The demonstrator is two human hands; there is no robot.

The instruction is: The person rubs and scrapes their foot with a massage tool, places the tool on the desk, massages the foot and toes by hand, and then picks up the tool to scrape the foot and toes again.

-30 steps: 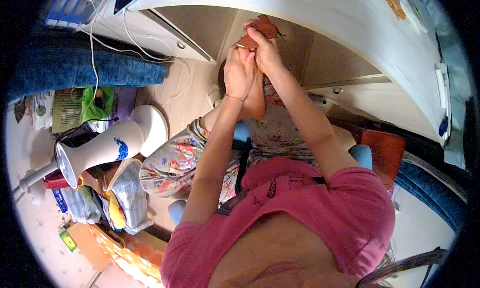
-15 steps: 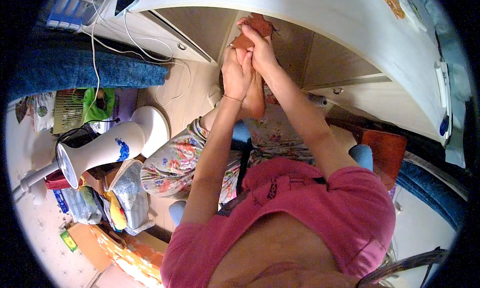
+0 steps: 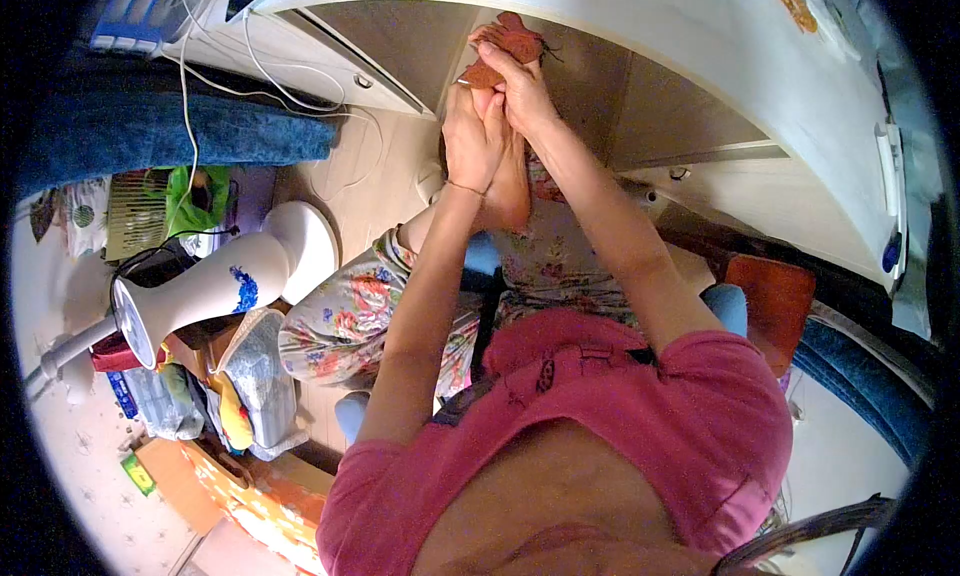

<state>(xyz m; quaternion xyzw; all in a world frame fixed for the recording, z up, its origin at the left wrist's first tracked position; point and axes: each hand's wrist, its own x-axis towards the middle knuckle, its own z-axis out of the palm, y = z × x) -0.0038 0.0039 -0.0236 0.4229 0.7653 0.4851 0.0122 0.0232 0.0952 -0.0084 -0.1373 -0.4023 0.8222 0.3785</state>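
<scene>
The held piece point(image 3: 520, 44) is rust-brown, the shirt point(image 3: 610, 406) pink with dark markings, and the trousers point(image 3: 345, 326) pale with a floral print in red, green and blue. The worktop point(image 3: 600, 4) is whitish, the stand point(image 3: 190, 294) white with a bright blue patch. The bag point(image 3: 203, 194) is green, the fabric point(image 3: 240, 134) deep blue, the sheet point(image 3: 258, 506) orange with white blotches.

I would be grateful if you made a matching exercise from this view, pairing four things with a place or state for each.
Things:
1. flat, reddish-brown piece
2. bare foot
3. white, vase-shaped stand
4. pink, short-sleeved shirt

Places and states:
A. clasped by the left hand
B. worn by the person
C. gripped by the right hand
D. bears a bright blue patch

Pairs: 1-C; 2-A; 3-D; 4-B
</scene>
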